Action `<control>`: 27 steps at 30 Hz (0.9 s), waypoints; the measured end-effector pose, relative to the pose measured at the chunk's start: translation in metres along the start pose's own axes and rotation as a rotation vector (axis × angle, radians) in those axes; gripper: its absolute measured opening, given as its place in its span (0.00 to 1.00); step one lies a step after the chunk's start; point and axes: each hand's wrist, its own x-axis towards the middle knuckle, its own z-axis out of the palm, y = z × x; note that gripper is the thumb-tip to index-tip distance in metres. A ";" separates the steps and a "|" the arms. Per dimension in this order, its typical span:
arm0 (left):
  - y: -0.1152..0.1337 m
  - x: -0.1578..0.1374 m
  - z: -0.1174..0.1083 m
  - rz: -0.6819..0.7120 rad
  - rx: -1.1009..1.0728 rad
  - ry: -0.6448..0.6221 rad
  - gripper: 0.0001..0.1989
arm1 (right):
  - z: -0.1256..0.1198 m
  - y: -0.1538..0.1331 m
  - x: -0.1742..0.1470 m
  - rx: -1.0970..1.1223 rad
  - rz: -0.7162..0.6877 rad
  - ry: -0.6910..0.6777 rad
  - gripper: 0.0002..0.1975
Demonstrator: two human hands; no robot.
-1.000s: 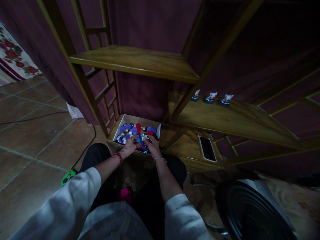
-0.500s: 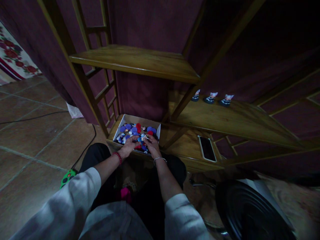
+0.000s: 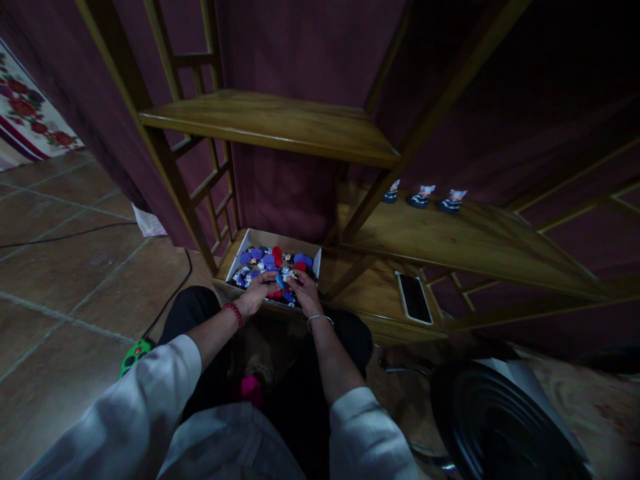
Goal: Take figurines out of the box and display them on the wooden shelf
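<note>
A shallow white-walled box (image 3: 280, 238) on the low wooden shelf holds several small figurines with purple, red and blue parts. Above its front half, a small figurine (image 3: 287, 274) with a white-and-blue top and a bright blue base is between my hands. My right hand (image 3: 304, 291) grips it from the right with bent fingers. From the left, my left hand (image 3: 257, 291) has its fingertips on the blue base, thumb partly hidden. Fine detail of the figurine is too small and dim to make out.
Three small figurines (image 3: 424, 195) stand in a row on the right-hand shelf (image 3: 440, 237). Below lies a phone (image 3: 415, 297) with a white edge. A wooden shelf board (image 3: 270, 123) juts out above the box. A round black ridged object (image 3: 500, 420) is at lower right, a green object (image 3: 136, 355) on the floor.
The figurine between my hands has turned or tilted slightly, so more of its blue base shows. My hands have barely shifted.
</note>
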 end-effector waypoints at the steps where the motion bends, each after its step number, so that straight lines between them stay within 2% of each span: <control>1: 0.000 0.000 0.000 -0.002 -0.004 0.001 0.19 | 0.000 0.000 0.000 -0.001 0.001 -0.001 0.20; 27: 0.012 -0.005 0.005 -0.096 -0.089 0.035 0.12 | 0.000 0.000 0.000 0.014 -0.003 0.001 0.19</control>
